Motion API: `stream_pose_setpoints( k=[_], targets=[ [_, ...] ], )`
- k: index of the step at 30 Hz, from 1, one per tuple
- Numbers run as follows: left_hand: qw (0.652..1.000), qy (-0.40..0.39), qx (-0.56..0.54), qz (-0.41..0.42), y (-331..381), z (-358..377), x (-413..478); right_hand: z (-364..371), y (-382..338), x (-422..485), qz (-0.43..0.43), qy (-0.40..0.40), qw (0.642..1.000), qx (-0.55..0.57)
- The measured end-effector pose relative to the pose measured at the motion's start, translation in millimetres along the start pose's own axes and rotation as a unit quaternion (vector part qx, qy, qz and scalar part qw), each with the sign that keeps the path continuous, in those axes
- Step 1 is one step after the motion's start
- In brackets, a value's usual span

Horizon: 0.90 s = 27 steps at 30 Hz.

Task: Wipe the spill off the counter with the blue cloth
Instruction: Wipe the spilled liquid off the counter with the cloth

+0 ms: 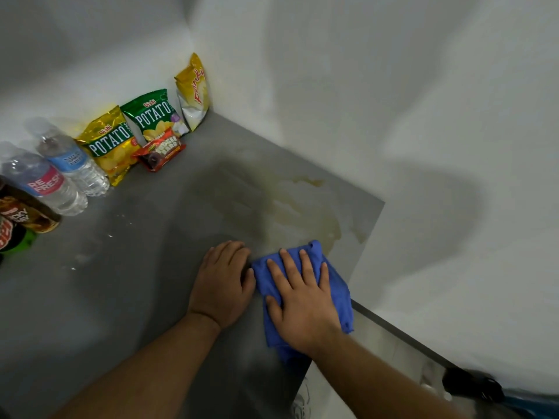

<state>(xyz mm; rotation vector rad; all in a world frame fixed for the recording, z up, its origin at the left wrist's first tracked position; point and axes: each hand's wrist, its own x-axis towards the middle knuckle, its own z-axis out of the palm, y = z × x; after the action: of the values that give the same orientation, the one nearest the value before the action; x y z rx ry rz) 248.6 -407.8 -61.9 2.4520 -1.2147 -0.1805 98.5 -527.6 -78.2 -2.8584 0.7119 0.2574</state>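
Right hand (302, 300) pressed flat, fingers spread, on blue cloth (335, 285); soft, limp, best palmed mid-cloth. Spill (302, 207) sat at 12 o'clock. Left hand (222, 279) flat alongside.

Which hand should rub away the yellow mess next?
The right hand. It lies flat on the crumpled blue cloth, at the near edge of the yellowish spill on the grey counter. The left hand rests bare on the counter beside the cloth.
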Motion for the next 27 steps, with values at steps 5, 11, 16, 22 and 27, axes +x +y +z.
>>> stream_pose_setpoints(
  k=[5,11,16,22,27],
  targets=[
    [1.000,0.008,0.029,-0.007,-1,2,11,7,34,-26,-0.119,-0.002,0.993,0.018],
    [0.999,0.021,0.040,-0.001,-2,8,8,-6,72,-8,-0.047,-0.014,0.999,0.013],
    [0.998,0.011,0.054,0.000,-1,8,9,-8,34,29,0.019,0.003,1.000,0.003],
    [0.999,-0.004,0.051,-0.009,2,3,9,2,58,1,-0.138,0.000,0.990,0.013],
    [0.998,0.000,0.054,-0.012,1,5,9,-9,89,13,-0.115,-0.011,0.993,0.012]
  ],
)
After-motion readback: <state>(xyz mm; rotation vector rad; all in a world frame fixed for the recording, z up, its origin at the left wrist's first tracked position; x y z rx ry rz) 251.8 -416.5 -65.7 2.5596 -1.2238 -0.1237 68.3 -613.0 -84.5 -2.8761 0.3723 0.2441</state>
